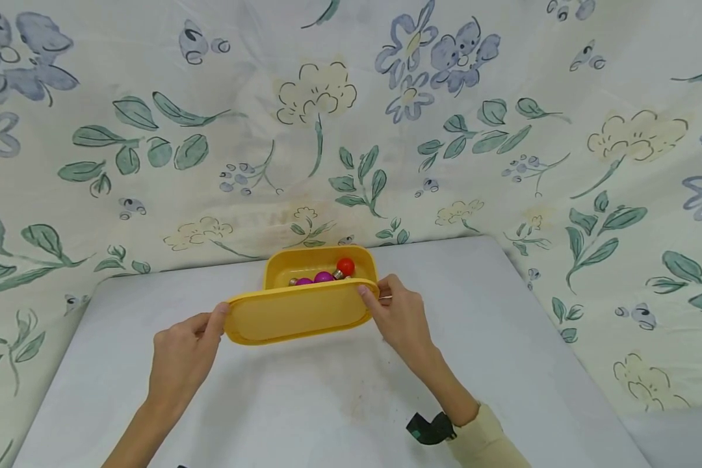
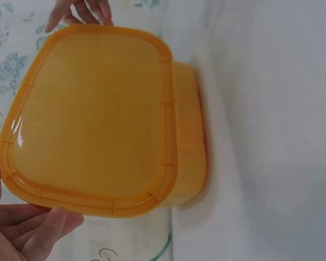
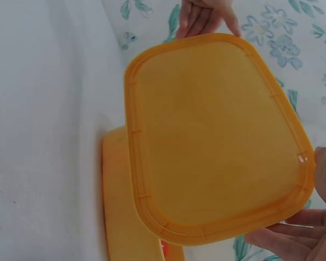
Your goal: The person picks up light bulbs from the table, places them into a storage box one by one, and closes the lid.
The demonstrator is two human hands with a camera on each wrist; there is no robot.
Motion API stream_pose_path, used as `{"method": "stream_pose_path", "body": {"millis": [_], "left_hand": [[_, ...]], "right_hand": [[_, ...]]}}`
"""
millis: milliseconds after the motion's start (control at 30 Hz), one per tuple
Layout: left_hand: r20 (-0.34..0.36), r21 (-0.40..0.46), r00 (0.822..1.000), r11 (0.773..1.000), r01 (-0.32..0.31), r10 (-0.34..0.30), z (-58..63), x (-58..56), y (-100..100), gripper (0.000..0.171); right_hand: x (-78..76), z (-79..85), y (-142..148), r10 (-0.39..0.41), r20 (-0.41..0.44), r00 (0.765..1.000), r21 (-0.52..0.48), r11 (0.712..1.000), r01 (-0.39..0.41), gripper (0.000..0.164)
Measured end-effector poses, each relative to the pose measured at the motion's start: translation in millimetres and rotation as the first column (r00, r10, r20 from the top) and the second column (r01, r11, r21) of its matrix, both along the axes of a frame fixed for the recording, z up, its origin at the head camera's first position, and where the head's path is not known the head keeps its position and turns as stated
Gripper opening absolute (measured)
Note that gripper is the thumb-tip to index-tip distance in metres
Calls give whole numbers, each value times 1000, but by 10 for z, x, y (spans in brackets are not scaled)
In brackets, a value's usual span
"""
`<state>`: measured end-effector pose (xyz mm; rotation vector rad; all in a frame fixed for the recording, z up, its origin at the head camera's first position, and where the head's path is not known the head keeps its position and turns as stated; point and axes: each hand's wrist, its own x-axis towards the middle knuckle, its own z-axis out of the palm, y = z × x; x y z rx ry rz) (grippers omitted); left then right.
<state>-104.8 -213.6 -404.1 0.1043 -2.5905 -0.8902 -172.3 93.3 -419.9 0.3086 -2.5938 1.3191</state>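
Observation:
A yellow plastic lid [image 1: 301,315] is held tilted up in front of a yellow box [image 1: 295,261] on the table. My left hand [image 1: 182,351] pinches the lid's left end between thumb and fingers. At its right end my right hand [image 1: 402,322] grips the rim, thumb on the near face. Over the lid's top edge, inside the box, show a red bulb [image 1: 346,266] and purple bulbs [image 1: 324,277] with metal bases; the rest of the contents is hidden. In the left wrist view the lid [image 2: 92,114] stands in front of the box's side wall [image 2: 190,130].
The box stands near the back edge of a white-covered table [image 1: 327,403]. Right behind it hangs a flower-patterned cloth [image 1: 351,117]. A black strap [image 1: 431,429] sits at my right wrist, by a pale sleeve [image 1: 485,439].

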Motion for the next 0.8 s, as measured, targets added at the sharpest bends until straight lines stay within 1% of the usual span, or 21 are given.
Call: {"method": "stream_pose_path", "body": {"millis": [167, 367, 600, 800], "left_hand": [[33, 50, 999, 998, -26, 24, 28, 6, 10, 53], [30, 105, 999, 994, -30, 27, 48, 4, 10, 50], [39, 132, 998, 990, -48, 43, 45, 10, 2, 48], [84, 169, 994, 983, -76, 62, 72, 8, 23, 52]], "right_hand": [[-7, 2, 14, -11, -19, 1000, -6, 1000, 11, 43], [-14, 8, 12, -29, -22, 999, 1, 1000, 30, 40], [-17, 16, 15, -26, -43, 999, -15, 1000, 25, 39], [-16, 22, 21, -25, -56, 998, -46, 999, 23, 35]]}}
